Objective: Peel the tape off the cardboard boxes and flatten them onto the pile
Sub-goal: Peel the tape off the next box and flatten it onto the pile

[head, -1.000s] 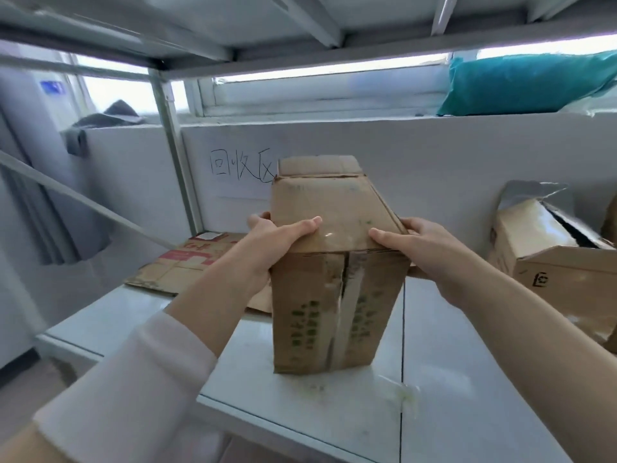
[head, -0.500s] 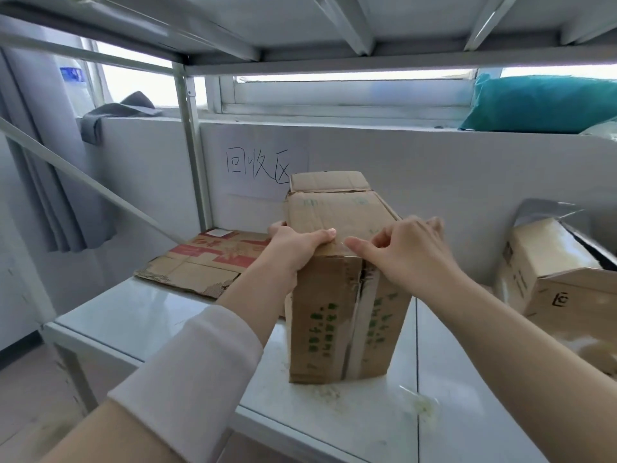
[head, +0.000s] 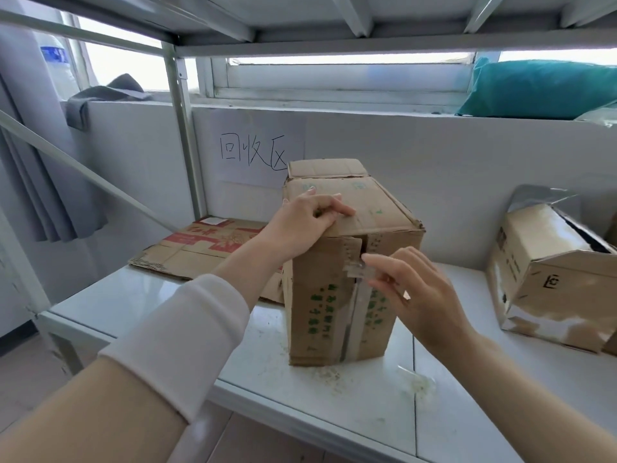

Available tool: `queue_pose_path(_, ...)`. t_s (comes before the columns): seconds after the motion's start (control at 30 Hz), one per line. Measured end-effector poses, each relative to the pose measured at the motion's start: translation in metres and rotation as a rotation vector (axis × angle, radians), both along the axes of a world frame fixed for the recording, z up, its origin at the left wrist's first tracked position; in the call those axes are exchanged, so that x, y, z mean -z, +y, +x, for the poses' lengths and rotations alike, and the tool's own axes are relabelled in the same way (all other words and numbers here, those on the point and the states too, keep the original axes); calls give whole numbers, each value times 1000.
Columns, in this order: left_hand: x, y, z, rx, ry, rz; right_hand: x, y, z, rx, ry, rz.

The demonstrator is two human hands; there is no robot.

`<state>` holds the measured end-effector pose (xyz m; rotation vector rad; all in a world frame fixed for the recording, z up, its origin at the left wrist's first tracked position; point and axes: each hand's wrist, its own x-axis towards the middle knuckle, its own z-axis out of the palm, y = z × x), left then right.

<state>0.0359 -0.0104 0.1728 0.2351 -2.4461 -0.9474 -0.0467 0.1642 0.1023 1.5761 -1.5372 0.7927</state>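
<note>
A brown cardboard box (head: pixel 317 305) with green print stands on the white shelf (head: pixel 140 302), its taped seam facing me. My left hand (head: pixel 305 222) presses down on the box's top front edge. A strip of clear tape (head: pixel 355 262) runs down the seam, and its upper end is lifted off the cardboard. My right hand (head: pixel 417 292) pinches that loose end between thumb and fingers in front of the box. Behind the box on the left lies a pile of flattened cardboard (head: pixel 200 248) with red print.
A second brown box (head: pixel 554 279) with shiny tape and a raised flap stands at the right of the shelf. A grey upright post (head: pixel 182 128) and a diagonal brace rise at the left. A shelf deck hangs overhead. The back wall carries handwritten characters (head: pixel 253 152).
My right hand has come down from the box's top edge, drawing the tape's upper end off the front face. The left hand stays on top. The camera has moved closer.
</note>
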Motion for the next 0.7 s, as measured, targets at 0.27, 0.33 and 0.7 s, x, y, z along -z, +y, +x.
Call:
queue_pose_path(0.27, -11, 23, 3, -121, -151, -453, 15, 3, 8, 183, -209, -16)
queue_pose_path(0.33, -14, 31, -1, -108, -101, -486, 18, -2, 15, 247, -369, -50)
queue_pose_path(0.7, -4, 47, -16, -135, 124, -764, 47, 0, 35, 268, -1184, -145)
